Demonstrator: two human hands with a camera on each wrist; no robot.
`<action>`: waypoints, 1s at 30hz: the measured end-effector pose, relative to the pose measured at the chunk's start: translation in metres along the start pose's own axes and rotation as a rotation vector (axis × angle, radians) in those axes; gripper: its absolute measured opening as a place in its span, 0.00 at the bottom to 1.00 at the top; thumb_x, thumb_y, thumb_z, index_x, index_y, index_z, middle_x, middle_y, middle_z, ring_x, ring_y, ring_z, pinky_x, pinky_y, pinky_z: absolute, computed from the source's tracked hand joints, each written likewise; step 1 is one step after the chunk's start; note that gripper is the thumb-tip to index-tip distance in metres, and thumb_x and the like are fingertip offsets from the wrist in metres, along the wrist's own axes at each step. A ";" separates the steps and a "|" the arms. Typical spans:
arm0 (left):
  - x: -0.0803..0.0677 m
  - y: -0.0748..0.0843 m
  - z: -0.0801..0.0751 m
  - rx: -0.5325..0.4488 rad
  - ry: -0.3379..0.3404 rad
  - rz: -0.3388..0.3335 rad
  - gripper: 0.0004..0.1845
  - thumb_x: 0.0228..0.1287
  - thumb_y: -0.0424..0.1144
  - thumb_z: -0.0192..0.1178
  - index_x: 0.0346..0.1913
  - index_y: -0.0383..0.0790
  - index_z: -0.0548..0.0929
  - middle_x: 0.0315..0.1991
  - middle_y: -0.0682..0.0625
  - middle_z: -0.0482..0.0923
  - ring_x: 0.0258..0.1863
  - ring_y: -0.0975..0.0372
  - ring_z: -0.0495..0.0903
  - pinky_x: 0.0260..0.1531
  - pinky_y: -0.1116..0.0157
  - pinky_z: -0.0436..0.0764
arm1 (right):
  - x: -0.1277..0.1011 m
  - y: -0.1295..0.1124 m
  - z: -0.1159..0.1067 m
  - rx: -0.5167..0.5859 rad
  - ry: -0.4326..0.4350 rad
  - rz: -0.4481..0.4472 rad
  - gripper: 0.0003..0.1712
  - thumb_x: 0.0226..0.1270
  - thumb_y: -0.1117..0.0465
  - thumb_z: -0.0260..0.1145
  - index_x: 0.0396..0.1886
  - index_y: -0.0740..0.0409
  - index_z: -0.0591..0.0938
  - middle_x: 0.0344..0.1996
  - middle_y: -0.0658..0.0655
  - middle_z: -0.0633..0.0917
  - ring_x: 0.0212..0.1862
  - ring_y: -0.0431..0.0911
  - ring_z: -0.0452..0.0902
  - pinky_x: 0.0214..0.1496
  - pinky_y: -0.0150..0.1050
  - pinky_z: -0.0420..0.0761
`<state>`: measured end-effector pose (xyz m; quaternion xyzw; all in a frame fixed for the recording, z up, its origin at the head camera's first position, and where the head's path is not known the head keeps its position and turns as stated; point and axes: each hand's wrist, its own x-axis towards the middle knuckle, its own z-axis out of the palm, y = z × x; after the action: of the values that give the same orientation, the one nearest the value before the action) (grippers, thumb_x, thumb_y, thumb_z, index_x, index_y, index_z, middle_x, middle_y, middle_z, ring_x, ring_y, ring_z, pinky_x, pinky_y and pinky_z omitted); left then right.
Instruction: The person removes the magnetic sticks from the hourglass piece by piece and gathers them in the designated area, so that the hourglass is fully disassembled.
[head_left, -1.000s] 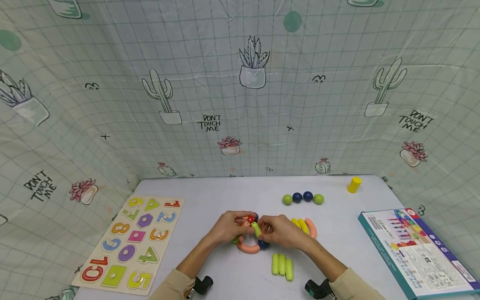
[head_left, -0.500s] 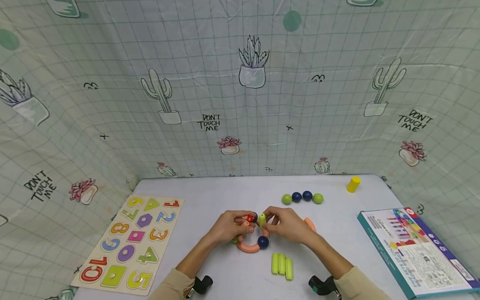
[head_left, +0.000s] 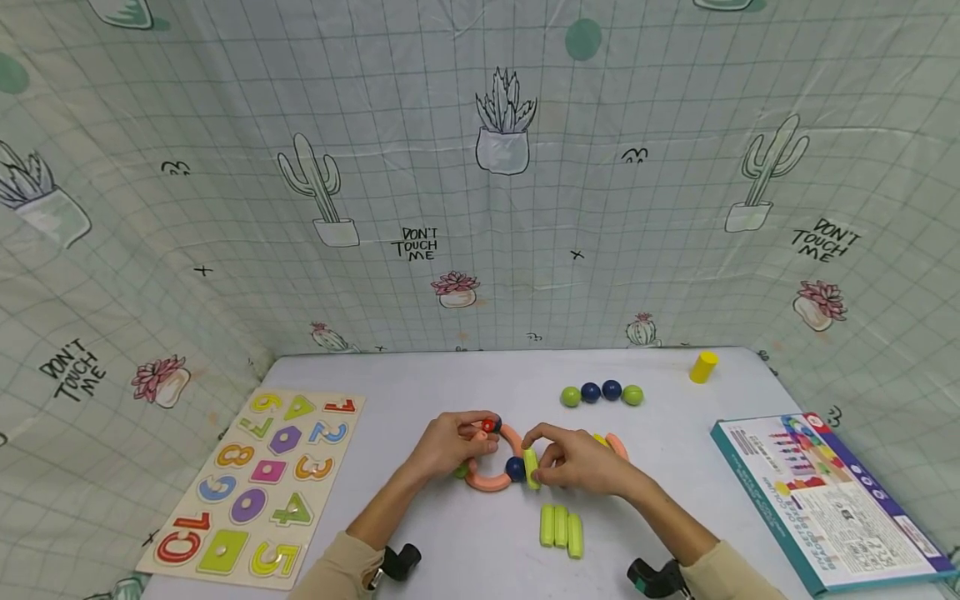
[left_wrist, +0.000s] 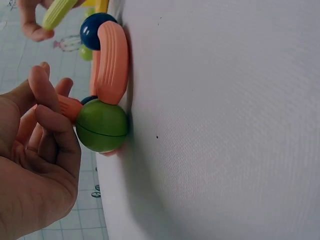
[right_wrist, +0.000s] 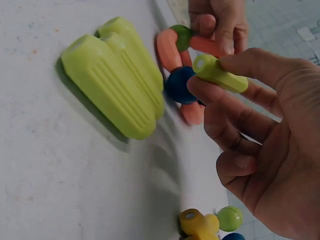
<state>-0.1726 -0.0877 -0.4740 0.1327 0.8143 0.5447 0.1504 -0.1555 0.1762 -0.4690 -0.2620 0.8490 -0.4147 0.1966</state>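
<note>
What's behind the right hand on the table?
Behind the right hand, a yellow arc and a salmon arc peek out. The hand covers most of them, so their full shape and any further pieces there cannot be seen.

Bright even light – soft shadows, fisheye-bent edges.

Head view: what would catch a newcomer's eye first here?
At the table's middle, the left hand holds a ring of salmon arcs and balls while the right hand pinches a lime stick beside its navy ball. A number puzzle board lies at the left, a toy box at the right.
</note>
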 end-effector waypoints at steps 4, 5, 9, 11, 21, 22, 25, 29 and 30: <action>0.001 -0.001 -0.003 0.005 0.025 -0.003 0.25 0.64 0.38 0.70 0.64 0.41 0.81 0.37 0.51 0.89 0.14 0.63 0.79 0.16 0.72 0.69 | -0.001 0.001 0.005 0.019 -0.062 0.021 0.21 0.65 0.58 0.72 0.55 0.54 0.78 0.27 0.51 0.87 0.27 0.38 0.77 0.31 0.32 0.76; 0.002 -0.001 -0.003 0.002 0.027 -0.006 0.25 0.64 0.37 0.70 0.64 0.41 0.81 0.37 0.51 0.89 0.14 0.63 0.79 0.17 0.72 0.70 | 0.000 0.001 0.006 0.019 -0.072 0.028 0.20 0.64 0.59 0.72 0.55 0.54 0.79 0.26 0.51 0.87 0.27 0.38 0.77 0.31 0.32 0.76; 0.002 -0.001 -0.004 -0.008 0.026 -0.018 0.26 0.64 0.37 0.70 0.64 0.42 0.80 0.38 0.51 0.89 0.14 0.64 0.79 0.17 0.72 0.70 | 0.001 0.001 0.009 -0.028 -0.093 0.052 0.18 0.63 0.59 0.73 0.51 0.53 0.80 0.24 0.47 0.86 0.26 0.38 0.78 0.30 0.32 0.77; 0.002 -0.002 -0.004 -0.009 0.027 -0.016 0.26 0.64 0.37 0.70 0.64 0.41 0.80 0.38 0.50 0.89 0.14 0.64 0.79 0.17 0.72 0.70 | 0.001 0.001 0.010 -0.068 -0.094 0.060 0.16 0.63 0.58 0.73 0.50 0.52 0.81 0.24 0.44 0.85 0.26 0.37 0.78 0.29 0.31 0.76; 0.001 -0.003 -0.002 0.001 0.034 -0.002 0.26 0.63 0.37 0.71 0.64 0.41 0.80 0.38 0.50 0.89 0.14 0.64 0.78 0.17 0.72 0.70 | 0.003 -0.001 0.014 -0.199 -0.068 0.078 0.14 0.60 0.55 0.76 0.44 0.52 0.86 0.24 0.41 0.82 0.26 0.36 0.75 0.30 0.31 0.75; 0.001 -0.003 -0.002 0.000 0.034 0.001 0.26 0.63 0.37 0.71 0.64 0.41 0.80 0.39 0.50 0.89 0.14 0.64 0.78 0.17 0.72 0.70 | 0.002 -0.001 0.014 -0.211 -0.066 0.080 0.14 0.60 0.54 0.76 0.44 0.52 0.86 0.24 0.42 0.81 0.26 0.36 0.75 0.30 0.31 0.75; 0.001 -0.003 -0.002 -0.007 0.031 -0.005 0.26 0.63 0.37 0.71 0.64 0.42 0.81 0.39 0.51 0.89 0.14 0.64 0.78 0.17 0.73 0.70 | 0.002 -0.003 0.015 -0.233 -0.068 0.081 0.12 0.59 0.53 0.77 0.40 0.50 0.87 0.24 0.41 0.80 0.26 0.35 0.73 0.29 0.31 0.73; 0.000 -0.003 -0.002 -0.007 0.035 -0.005 0.26 0.63 0.37 0.71 0.64 0.43 0.80 0.39 0.51 0.89 0.14 0.64 0.78 0.17 0.73 0.70 | 0.000 -0.003 0.015 -0.247 -0.078 0.065 0.09 0.59 0.53 0.77 0.36 0.48 0.87 0.23 0.41 0.80 0.26 0.35 0.72 0.29 0.30 0.72; 0.000 -0.003 -0.002 -0.007 0.035 -0.005 0.26 0.63 0.36 0.71 0.64 0.43 0.80 0.39 0.51 0.89 0.14 0.64 0.78 0.17 0.73 0.70 | 0.000 -0.004 0.015 -0.249 -0.083 0.064 0.09 0.59 0.53 0.77 0.35 0.48 0.87 0.23 0.41 0.80 0.26 0.34 0.71 0.29 0.30 0.71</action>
<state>-0.1740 -0.0906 -0.4762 0.1205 0.8151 0.5496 0.1377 -0.1463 0.1653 -0.4748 -0.2740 0.8930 -0.2884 0.2105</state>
